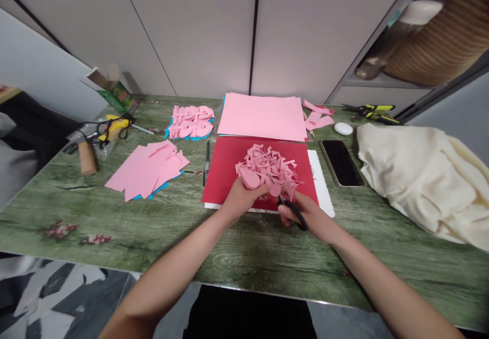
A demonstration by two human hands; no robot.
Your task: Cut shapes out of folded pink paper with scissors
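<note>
In my right hand (303, 211) is a pair of scissors (296, 212) with black handles, the blades pointing up and away over the paper. My left hand (246, 193) pinches a pink paper cutout (251, 178) with rounded ends, close to the scissor blades. Whether the blades are closed on the paper I cannot tell. Both hands are above a heap of pink paper scraps (271, 159) on a red sheet (224, 168). White paper (324, 191) sticks out from under the red sheet at the right and front.
Behind lies a stack of pink sheets (263, 117). Pink cutouts (192, 122) and loose pink pieces (147, 171) are to the left, beside a pen (207, 163). Rightward are a phone (341, 163), a white oval object (343, 128), yellow-black pliers (372, 112) and cream cloth (412, 176).
</note>
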